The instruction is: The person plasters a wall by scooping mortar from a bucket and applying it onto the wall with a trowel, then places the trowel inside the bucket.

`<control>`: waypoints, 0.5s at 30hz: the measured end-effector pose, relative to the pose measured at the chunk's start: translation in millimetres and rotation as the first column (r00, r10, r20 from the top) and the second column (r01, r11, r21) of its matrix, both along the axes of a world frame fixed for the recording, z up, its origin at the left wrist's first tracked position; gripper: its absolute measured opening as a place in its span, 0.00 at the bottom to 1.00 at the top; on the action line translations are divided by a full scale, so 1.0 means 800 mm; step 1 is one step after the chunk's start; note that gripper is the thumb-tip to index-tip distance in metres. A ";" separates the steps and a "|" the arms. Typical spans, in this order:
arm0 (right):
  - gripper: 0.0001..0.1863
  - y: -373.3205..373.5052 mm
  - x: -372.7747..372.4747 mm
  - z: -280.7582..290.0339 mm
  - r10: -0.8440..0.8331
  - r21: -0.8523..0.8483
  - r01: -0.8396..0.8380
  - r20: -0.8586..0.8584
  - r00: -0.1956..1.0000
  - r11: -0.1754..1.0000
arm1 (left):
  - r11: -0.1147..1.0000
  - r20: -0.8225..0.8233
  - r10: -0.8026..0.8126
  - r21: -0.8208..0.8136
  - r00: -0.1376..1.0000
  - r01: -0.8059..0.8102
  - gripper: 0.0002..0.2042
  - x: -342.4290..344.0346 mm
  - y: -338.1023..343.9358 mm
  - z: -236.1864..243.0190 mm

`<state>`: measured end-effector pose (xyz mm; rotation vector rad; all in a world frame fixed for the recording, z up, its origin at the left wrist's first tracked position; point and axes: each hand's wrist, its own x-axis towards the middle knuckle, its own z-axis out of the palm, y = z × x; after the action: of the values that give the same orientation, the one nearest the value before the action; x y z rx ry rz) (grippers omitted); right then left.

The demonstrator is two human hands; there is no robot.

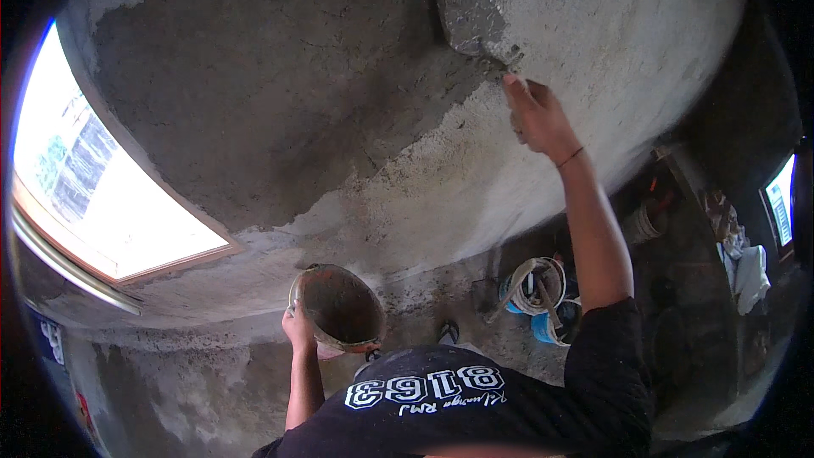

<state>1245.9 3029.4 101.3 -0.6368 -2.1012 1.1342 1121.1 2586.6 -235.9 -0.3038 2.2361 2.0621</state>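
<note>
My right hand (541,119) is raised at the wall, closed around the handle of a trowel (469,2). The trowel's blade is smeared with wet grey mortar and lies at or close to the wall, above the hand. Dark, damp plaster (280,76) covers the wall to the left of the blade; paler, rough wall (627,59) shows to its right. Low on the left, my left hand (300,328) grips the rim of a bucket (341,305), its fingers partly hidden. The bucket is tilted, its inside coated with mortar.
A bright window (119,195) with a wooden frame opens at the left. On the floor at the right stand a white bucket (549,276) with tools in it and a blue bucket (547,328). White sacking (751,276) hangs or lies farther right.
</note>
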 end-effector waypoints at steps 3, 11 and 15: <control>0.30 0.011 -0.010 -0.052 -0.010 0.134 0.001 0.066 0.998 0.991 | 1.000 0.043 -0.008 -0.014 0.999 0.009 0.09 0.002 -0.002 0.006; 0.31 -0.074 0.060 -0.198 0.210 -0.143 -0.162 0.454 0.866 0.976 | 0.996 0.083 -0.016 -0.085 0.996 0.023 0.08 0.014 0.003 0.059; 0.35 -0.125 0.055 -0.287 0.412 -0.178 -0.426 0.723 0.555 0.887 | 0.997 -0.003 -0.075 -0.027 0.997 0.075 0.10 0.018 0.000 0.058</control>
<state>1290.2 2929.2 -128.0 -0.6827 -3.1187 1.2222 1135.2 2586.8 -189.4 -0.2143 2.2431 1.9992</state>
